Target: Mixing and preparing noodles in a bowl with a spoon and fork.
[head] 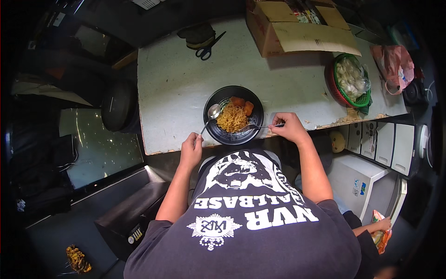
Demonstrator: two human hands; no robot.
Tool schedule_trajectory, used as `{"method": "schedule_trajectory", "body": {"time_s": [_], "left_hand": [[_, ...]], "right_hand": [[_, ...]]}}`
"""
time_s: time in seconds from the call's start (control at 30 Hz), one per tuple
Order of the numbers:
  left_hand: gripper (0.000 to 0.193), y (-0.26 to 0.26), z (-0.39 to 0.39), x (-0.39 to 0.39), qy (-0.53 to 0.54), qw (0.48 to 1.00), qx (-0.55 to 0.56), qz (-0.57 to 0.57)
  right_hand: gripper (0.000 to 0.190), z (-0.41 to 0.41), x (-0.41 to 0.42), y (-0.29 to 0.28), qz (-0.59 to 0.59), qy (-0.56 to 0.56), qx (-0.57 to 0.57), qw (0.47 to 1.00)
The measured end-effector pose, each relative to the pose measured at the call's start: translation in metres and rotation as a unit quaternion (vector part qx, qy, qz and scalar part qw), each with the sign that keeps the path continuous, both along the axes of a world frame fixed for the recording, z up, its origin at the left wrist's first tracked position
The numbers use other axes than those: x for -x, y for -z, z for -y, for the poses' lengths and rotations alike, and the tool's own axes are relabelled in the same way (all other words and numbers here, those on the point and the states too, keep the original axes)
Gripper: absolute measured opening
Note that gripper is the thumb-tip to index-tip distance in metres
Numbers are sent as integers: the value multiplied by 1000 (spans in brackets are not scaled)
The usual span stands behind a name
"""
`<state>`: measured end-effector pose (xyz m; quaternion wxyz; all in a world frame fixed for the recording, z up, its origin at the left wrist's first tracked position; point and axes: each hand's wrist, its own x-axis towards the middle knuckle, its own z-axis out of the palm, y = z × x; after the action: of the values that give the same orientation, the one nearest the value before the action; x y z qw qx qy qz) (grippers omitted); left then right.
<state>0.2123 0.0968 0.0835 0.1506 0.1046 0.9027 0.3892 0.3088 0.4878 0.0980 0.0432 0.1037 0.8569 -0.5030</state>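
A round black plate (223, 136) rests near the front edge of the table. On it lies a heap of fried noodles (231, 118), with orange-brown fried pieces (238, 101) at the far side. My left hand (191, 148) grips the handle of a metal spoon (213, 111); the spoon's bowl sits over the plate's left side, beside the noodles. In my right hand (287, 127) is a metal fork (256, 126), reaching in from the right. Its tines meet the near right edge of the noodles, partly hard to make out.
On the pale worn tabletop (167, 94) are scissors (205, 52) by a dark cloth item (198, 35), an open cardboard box (313, 38), a green basket (362, 99) holding a plastic bag, and a pink bag (393, 66). At lower right, another person's hand (384, 224) holds an orange packet (382, 240).
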Motion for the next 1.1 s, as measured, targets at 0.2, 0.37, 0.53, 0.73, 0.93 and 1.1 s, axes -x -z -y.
{"method": "schedule_trajectory", "body": {"time_s": [0.2, 0.37, 0.53, 0.73, 0.93, 1.1], "left_hand": [[27, 2, -3, -8, -2, 1000, -6, 6], [28, 6, -3, -10, -1, 1000, -2, 4], [29, 12, -10, -11, -9, 1000, -14, 7], [29, 3, -11, -13, -20, 1000, 9, 11], [28, 2, -15, -14, -22, 1000, 13, 12], [27, 4, -15, -16, -22, 999, 12, -24]], "right_hand": [[22, -1, 18, 21, -4, -55, 32, 998], [23, -11, 36, 0, 5, -96, -33, 995], [24, -14, 52, 15, -11, -113, -28, 993], [27, -43, 55, 18, 27, -149, 14, 988], [29, -51, 86, 26, 31, -198, 10, 980], [31, -43, 98, 38, 40, -209, 28, 977]]}}
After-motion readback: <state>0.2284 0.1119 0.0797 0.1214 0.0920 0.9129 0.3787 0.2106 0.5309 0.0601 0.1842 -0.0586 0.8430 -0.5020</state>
